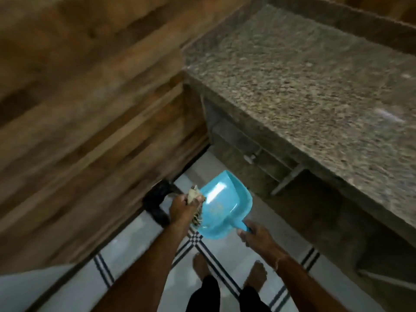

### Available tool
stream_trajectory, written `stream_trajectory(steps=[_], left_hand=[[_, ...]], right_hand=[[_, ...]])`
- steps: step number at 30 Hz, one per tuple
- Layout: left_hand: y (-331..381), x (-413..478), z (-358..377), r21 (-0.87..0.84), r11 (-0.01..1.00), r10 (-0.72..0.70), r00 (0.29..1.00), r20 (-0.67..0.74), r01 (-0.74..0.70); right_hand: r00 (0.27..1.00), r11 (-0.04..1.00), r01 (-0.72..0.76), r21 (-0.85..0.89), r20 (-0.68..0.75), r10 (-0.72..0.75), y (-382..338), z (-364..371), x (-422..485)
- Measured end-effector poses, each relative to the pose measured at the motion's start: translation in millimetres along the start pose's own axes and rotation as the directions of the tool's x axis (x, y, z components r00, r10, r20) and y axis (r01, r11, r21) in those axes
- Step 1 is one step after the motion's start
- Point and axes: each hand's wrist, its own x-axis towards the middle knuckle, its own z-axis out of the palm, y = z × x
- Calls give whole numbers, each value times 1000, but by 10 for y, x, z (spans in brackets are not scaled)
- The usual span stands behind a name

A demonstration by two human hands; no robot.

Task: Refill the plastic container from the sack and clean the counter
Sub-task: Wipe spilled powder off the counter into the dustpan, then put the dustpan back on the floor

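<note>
In the head view your right hand (256, 235) has its fingers curled round the handle of a blue dustpan (225, 203), which you hold above the tiled floor (225, 255). Your left hand (182, 208) grips a small hand brush (194, 195). Its bristles are at the left rim of the dustpan. The granite table (304, 86) is up and right of the dustpan, apart from it. Left of the dustpan a blurred black object (157, 199) lies against the wooden wall (90, 109). Your bare feet (200, 266) stand below the dustpan.
</note>
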Motion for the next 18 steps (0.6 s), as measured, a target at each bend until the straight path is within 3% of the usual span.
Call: stream_trajectory(steps=[9, 15, 18], left_hand=[[-905, 529, -1009, -188, 972, -169, 975, -145, 141], [-1618, 1386, -1163, -174, 963, -238, 950, -201, 205], [-2038, 1916, -1122, -204, 953, -269, 933, -239, 223]], right_hand=[[978, 982, -146, -120, 134, 162, -485, 1357, 622], [960, 951, -207, -229, 137, 242, -410, 2258, 1737], [963, 950, -167, -266, 161, 214, -346, 2728, 2515]])
